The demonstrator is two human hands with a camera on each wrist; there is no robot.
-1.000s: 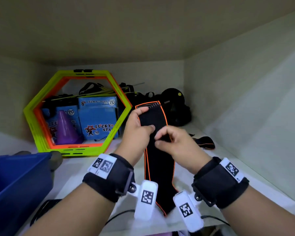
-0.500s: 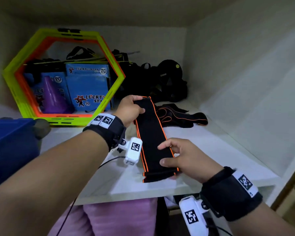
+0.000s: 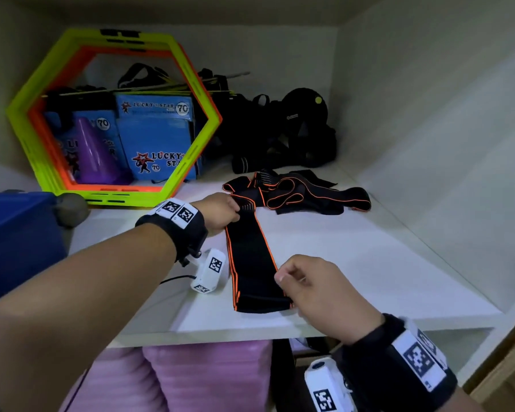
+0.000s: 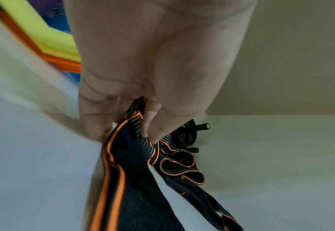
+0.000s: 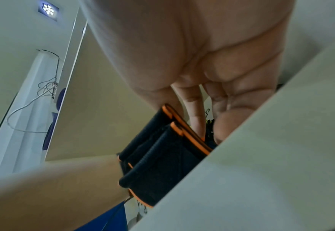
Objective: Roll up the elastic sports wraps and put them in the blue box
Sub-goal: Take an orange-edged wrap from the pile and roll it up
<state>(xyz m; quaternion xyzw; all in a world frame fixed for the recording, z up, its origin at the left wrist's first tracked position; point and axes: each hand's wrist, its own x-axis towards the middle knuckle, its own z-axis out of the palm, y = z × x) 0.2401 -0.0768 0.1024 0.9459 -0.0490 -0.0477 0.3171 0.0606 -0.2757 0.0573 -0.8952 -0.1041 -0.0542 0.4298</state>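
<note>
A black elastic wrap with orange edging (image 3: 252, 257) lies folded double and stretched flat on the white shelf (image 3: 354, 263). My left hand (image 3: 220, 212) pinches its far end (image 4: 136, 132) between thumb and fingers. My right hand (image 3: 312, 286) holds the near folded end (image 5: 162, 150) at the shelf's front edge, fingers curled on its right side. A second black and orange wrap (image 3: 304, 193) lies crumpled behind the first one. The blue box (image 3: 15, 245) stands at the left edge of the shelf.
A green and orange hexagon frame (image 3: 113, 114) leans at the back left, with blue cartons (image 3: 158, 135) and a purple cone (image 3: 94, 156) behind it. Black gear (image 3: 283, 132) is piled at the back. A grey ball (image 3: 72, 208) sits by the box. Pink mats (image 3: 208, 379) lie below.
The wrap came down from in front of me and now lies flat on the shelf. My left hand went to its far end, my right hand to its near end.
</note>
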